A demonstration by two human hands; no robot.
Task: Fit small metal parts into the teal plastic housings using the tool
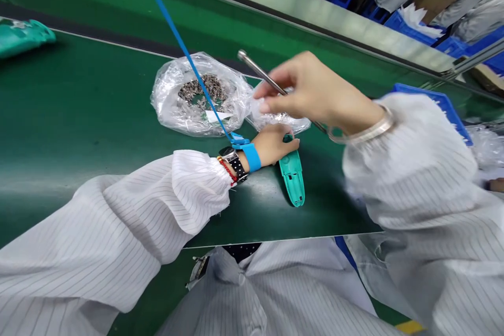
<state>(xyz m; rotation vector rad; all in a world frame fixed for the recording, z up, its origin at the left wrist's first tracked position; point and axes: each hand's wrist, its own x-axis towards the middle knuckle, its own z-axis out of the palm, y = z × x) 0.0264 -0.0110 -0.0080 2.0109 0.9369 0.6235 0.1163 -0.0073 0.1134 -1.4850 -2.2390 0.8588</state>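
Note:
My left hand [273,144] is closed around the upper end of a teal plastic housing [293,181], a long hollow shell lying on the green work surface with its inner side up. A blue wrist strap [251,156] with a taut blue cord [173,26] is on that wrist. My right hand [305,86] is raised above and to the right of the left, a slim metal rod-like tool [258,69] slanting through its bent fingers. Whether the fingertips also pinch a small part cannot be seen. Behind the hands sits a clear bag of small metal parts [202,92].
A second clear bag [303,125] lies partly behind my right hand. Another teal piece [25,37] is at the far left. A blue bin [429,95] stands at the right near crumpled plastic [488,144]. People in pale coats are beyond the metal rail [315,21].

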